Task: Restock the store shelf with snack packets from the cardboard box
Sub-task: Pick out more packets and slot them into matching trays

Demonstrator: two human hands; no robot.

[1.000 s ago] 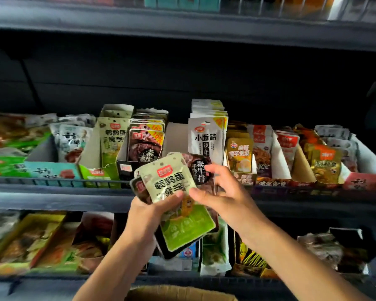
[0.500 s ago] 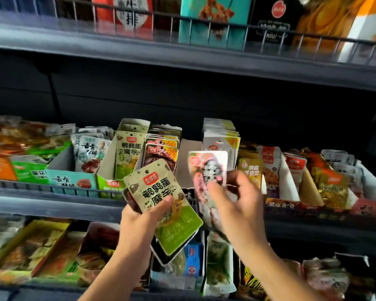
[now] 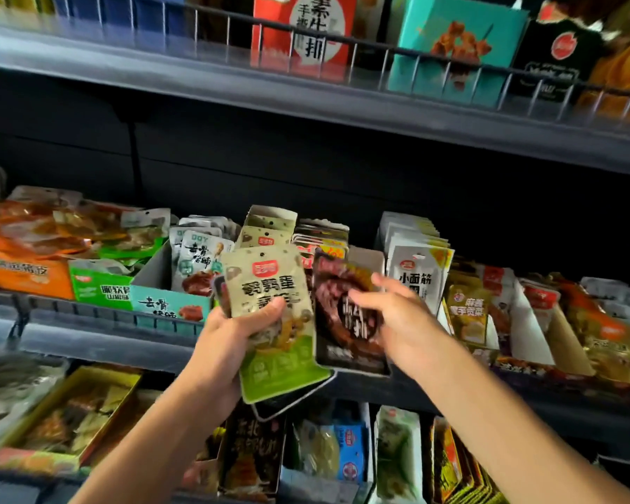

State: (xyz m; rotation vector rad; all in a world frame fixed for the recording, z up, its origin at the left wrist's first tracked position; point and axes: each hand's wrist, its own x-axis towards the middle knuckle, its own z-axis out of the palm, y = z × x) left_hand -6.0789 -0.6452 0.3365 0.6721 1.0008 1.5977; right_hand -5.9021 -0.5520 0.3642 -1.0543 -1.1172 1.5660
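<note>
My left hand (image 3: pixel 230 343) grips a small stack of snack packets in front of the middle shelf (image 3: pixel 88 340); the front one is a beige and green packet (image 3: pixel 270 281), with dark packets behind it. My right hand (image 3: pixel 404 321) holds a single dark brown packet (image 3: pixel 337 321) just right of the stack, blurred by motion and upright. Behind it stands a display box of similar dark packets (image 3: pixel 321 241). The cardboard box is out of view.
The middle shelf carries a row of open display boxes: white packets (image 3: pixel 419 271), teal and orange boxes (image 3: pixel 26 274) at the left, more at the right. An upper shelf with a wire rail (image 3: pixel 342 41) holds large boxes. A lower shelf (image 3: pixel 70 412) holds more snacks.
The view has tilted up toward the upper shelf. My right hand has drawn one packet off the stack; it now shows its dark front, to the right of the left hand.
</note>
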